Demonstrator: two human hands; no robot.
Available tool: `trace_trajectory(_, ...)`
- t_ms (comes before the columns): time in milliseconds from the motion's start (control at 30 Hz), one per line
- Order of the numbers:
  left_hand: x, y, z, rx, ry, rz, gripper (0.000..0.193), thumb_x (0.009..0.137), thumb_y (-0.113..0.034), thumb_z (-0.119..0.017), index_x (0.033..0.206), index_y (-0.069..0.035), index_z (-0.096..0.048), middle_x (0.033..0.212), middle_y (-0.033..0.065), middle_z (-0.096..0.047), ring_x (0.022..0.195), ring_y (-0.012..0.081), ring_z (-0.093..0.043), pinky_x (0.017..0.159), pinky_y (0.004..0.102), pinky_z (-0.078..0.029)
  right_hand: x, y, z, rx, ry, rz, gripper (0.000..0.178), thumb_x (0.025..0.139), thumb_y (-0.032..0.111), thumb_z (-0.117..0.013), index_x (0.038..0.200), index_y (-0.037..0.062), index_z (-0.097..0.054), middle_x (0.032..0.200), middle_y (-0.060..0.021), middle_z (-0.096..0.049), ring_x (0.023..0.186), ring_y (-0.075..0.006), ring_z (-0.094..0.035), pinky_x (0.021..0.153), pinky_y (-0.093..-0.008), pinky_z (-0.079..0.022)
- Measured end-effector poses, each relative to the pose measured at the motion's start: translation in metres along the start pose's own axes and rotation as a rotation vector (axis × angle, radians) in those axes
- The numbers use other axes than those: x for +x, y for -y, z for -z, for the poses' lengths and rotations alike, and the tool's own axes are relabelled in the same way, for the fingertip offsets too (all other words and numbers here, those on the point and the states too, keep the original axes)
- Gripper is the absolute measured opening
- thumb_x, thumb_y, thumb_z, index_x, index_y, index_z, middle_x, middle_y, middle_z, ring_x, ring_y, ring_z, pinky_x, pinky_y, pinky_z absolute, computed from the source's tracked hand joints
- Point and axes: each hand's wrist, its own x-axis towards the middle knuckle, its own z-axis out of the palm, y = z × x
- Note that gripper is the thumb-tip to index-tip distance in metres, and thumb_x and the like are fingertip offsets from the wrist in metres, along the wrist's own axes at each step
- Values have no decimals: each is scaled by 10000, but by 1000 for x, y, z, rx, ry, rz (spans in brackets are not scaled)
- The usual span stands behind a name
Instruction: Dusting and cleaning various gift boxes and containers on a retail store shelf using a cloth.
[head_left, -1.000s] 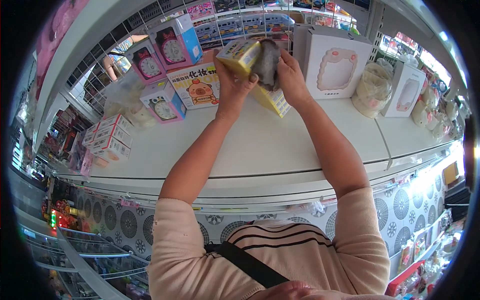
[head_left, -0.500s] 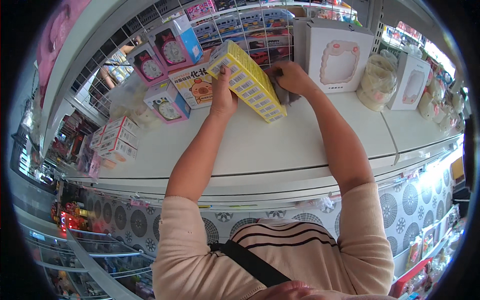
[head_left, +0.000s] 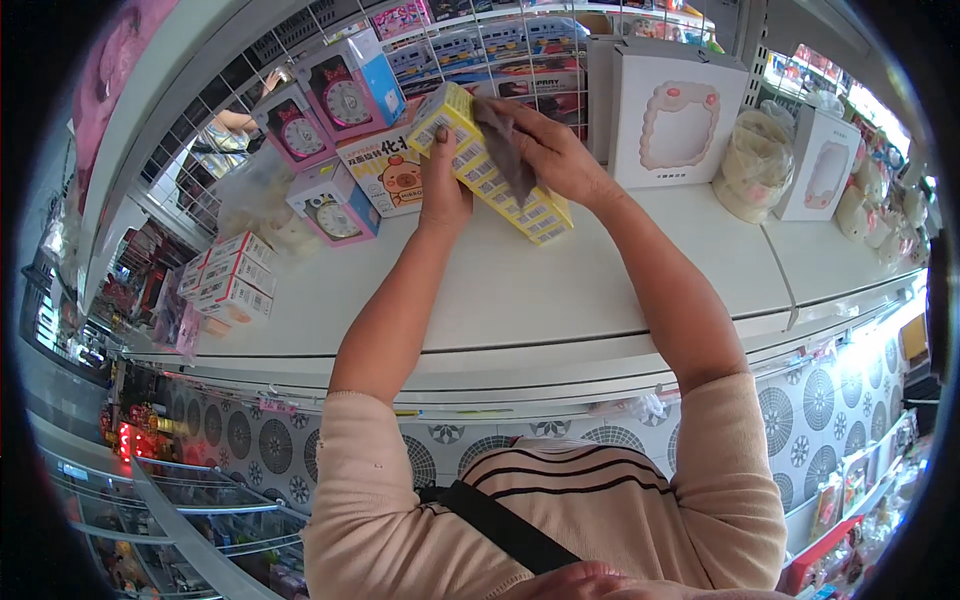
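Note:
A long yellow box [head_left: 468, 172] with rows of white label patches is tilted over the white shelf, its lower end near the shelf surface. My left hand [head_left: 446, 185] grips its left side, thumb lying on the labelled face. In my right hand [head_left: 560, 160] is a dark grey cloth [head_left: 508, 150], pressed against the box's labelled face and right edge. Behind my left hand stands a box with a cartoon animal picture [head_left: 388, 172], partly covered by the yellow box. Boxed alarm clocks [head_left: 345, 98] in pink and blue packaging are stacked to its left.
On the white shelf [head_left: 560, 300] at right stand a white box with a scalloped frame picture [head_left: 680, 115], a plastic-wrapped cream item [head_left: 752, 165] and a smaller white box [head_left: 818, 165]. Small white-and-red boxes [head_left: 235, 280] sit at left. A wire grid [head_left: 545, 75] rises behind.
My right hand has brought the grey cloth from the box's right side up onto its labelled face. The box stays in my left hand, nearly in place.

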Motion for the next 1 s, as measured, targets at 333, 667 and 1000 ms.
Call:
trace_trajectory(333,-5,-2,-3,-41,26,-47,572,825,-443,-642,1219,-85,-434,1114,36,-516,1061,174,-534,891,355,-451,-8,-10,25,-23,171,-530,516,832,179,-587,1289,-7,-437,1210,-164,-549,1103,-233,-529,970,-324,-383)
trace_trajectory(667,-2,1,-4,66,38,-107,622,845,-448,-606,1295,-79,-387,1220,61,-490,1109,191,-504,932,361,-422,0,-5,2,16,11,248,631,788,154,-610,1359,21,-376,1343,-168,-431,1236,-267,-430,1041,-346,-317)
trace_trajectory(1000,-9,-28,-29,718,358,-459,505,894,-276,-507,1344,-96,-369,1319,98,-434,1234,249,-409,1036,357,-336,-9,42,-23,-641,-117,460,821,666,270,-767,1375,203,-357,1361,-161,-355,1199,-369,-408,1011,-437,-377)
